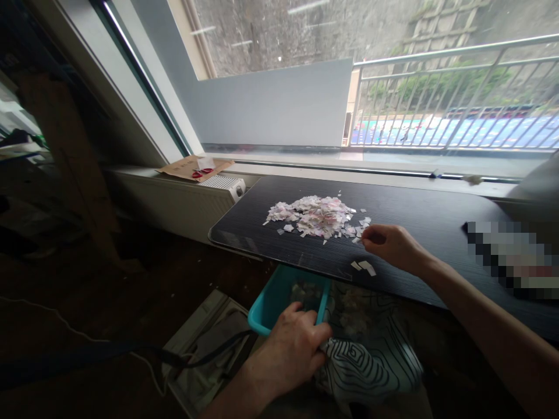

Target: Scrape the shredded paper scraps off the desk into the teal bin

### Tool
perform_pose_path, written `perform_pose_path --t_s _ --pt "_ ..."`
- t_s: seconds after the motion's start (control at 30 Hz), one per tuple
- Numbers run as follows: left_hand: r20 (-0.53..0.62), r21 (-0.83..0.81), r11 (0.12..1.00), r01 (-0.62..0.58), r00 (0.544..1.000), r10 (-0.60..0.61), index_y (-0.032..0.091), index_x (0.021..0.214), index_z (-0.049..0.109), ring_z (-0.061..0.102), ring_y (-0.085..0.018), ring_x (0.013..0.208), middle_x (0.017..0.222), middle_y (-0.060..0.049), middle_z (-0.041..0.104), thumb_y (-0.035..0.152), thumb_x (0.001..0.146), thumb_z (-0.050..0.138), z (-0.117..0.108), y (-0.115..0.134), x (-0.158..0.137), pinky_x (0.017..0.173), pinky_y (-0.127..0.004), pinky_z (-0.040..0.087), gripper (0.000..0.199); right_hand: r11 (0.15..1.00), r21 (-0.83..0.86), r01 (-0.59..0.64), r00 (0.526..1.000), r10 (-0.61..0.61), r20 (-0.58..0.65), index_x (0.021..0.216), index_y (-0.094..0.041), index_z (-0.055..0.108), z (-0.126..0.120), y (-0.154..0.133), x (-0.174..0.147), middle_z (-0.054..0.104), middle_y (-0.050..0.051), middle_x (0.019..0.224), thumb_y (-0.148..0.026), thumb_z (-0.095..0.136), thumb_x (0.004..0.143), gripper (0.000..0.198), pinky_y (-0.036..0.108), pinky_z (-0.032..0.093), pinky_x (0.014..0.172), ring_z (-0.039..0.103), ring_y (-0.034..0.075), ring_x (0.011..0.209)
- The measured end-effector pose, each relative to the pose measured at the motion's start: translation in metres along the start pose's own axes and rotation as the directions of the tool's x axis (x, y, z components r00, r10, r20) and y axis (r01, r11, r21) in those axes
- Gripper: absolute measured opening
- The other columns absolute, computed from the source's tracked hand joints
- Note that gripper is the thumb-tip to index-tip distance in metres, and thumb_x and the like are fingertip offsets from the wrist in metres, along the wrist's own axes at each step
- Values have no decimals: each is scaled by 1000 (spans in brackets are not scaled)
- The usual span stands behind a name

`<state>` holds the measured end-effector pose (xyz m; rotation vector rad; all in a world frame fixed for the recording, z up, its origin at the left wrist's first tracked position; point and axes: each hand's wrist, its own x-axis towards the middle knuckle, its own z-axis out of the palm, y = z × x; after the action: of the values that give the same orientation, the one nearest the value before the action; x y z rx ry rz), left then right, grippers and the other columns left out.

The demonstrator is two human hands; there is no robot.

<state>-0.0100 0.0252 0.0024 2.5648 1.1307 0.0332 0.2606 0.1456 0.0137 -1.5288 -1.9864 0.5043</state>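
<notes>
A loose heap of small torn paper scraps (321, 215), white and pale pink, lies on the dark tabletop (406, 203). At the heap's right edge, my right hand (391, 244) is closed in a pinch, with small scraps at its fingertips. A few larger paper pieces (364, 266) lie near the table's front edge, just below that hand. Under this edge is a teal plastic bin (262, 308) with some scraps inside. My left hand (297, 340) is closed around the bin's right rim. Black-lined pale fabric (371, 361) bunches beside its fingers; whether they also grip it, I cannot tell.
Red-handled scissors (202, 173) rest on brown cardboard (187, 167) above the radiator (187, 198). A pixelated object (515, 256) lies on the table's right side. A strap and a pale cable cross the lower left. The window (275, 110) stands behind the table.
</notes>
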Motion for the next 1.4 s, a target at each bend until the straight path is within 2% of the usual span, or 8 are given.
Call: perform_pose_path --t_s 0.37,0.7,0.83,0.97,1.07,1.17,1.27,1.4 --pt "9 16 1000 -1 1000 1 21 84 61 58 -18 80 78 0 58 21 78 65 -1 0 -1 99 -41 35 7 998 65 26 1000 -24 -20 75 -20 70 0 2 -2 65 -1 62 -28 59 69 15 24 46 57 57 14 59" --pt "-12 20 1000 -15 1000 15 21 86 62 57 -18 77 78 0 58 22 77 66 1 -1 0 97 -40 37 9 1000 20 0 1000 0 -22 86 -20 71 -15 5 1 71 2 79 -30 51 78 24 26 48 64 64 15 69" --pt "-11 13 999 -32 999 32 21 85 61 57 -17 76 76 0 58 22 78 64 -1 0 2 97 -39 37 7 999 -50 -8 1000 8 -7 89 -21 71 -24 8 -2 71 2 78 -37 54 79 26 28 48 64 63 17 68" --pt "3 -11 998 -56 998 56 21 85 61 57 -17 78 77 0 57 21 78 63 -4 5 3 98 -39 35 8 995 -98 -18 1000 19 16 84 -22 70 -38 16 -6 70 2 81 -35 53 77 22 28 48 67 64 17 72" --pt "11 -54 995 -88 996 88 22 85 61 57 -17 78 78 1 57 20 78 62 -5 9 4 98 -39 35 8 950 -284 -133 991 134 -16 87 -22 70 -54 28 -11 69 3 79 -39 53 76 26 30 47 64 63 18 68" --pt "17 -77 992 -102 995 103 22 85 61 57 -17 79 78 1 57 18 78 60 -4 10 5 98 -39 34 8 872 -438 -220 969 245 2 96 -19 69 -65 40 -19 69 8 86 -56 54 73 46 34 47 63 64 23 71" --pt "13 -75 992 -104 994 105 22 87 61 56 -17 78 77 1 57 16 77 58 -4 10 8 98 -39 34 12 847 -494 -199 970 242 26 112 -17 64 -62 42 -26 66 12 100 -65 53 71 64 36 47 69 63 28 84" --pt "2 -71 991 -112 994 112 23 89 62 55 -16 77 76 2 56 13 76 57 -4 8 9 98 -38 33 17 842 -510 -175 975 220 28 116 -17 61 -51 36 -23 63 13 107 -54 53 75 56 37 46 76 60 29 94"
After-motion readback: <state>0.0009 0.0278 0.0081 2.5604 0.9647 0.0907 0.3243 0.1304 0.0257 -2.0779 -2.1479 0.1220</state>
